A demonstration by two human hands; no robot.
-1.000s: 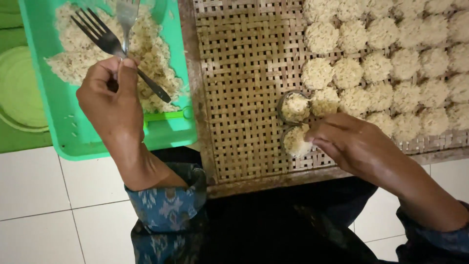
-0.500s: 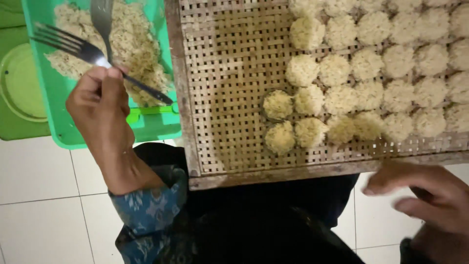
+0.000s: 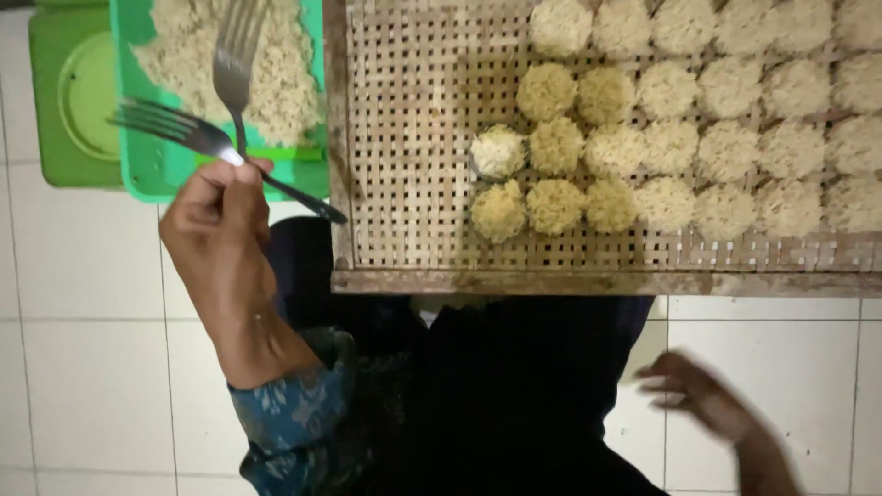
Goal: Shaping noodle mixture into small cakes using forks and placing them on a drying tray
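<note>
Right hand [image 3: 707,404] nearest, blurred, over white tiled floor [image 3: 83,367] below woven tray's near edge; fingers apart, holding nothing. Left hand [image 3: 216,234] raised at tray's near-left corner, fingers clamped on handles of two forks [image 3: 220,101], tines over noodles [image 3: 276,73] in green tray [image 3: 156,174]. Woven tray [image 3: 404,138] carries rows of noodle nests [image 3: 556,204], filling its right and far parts; near-left part bare.
</note>
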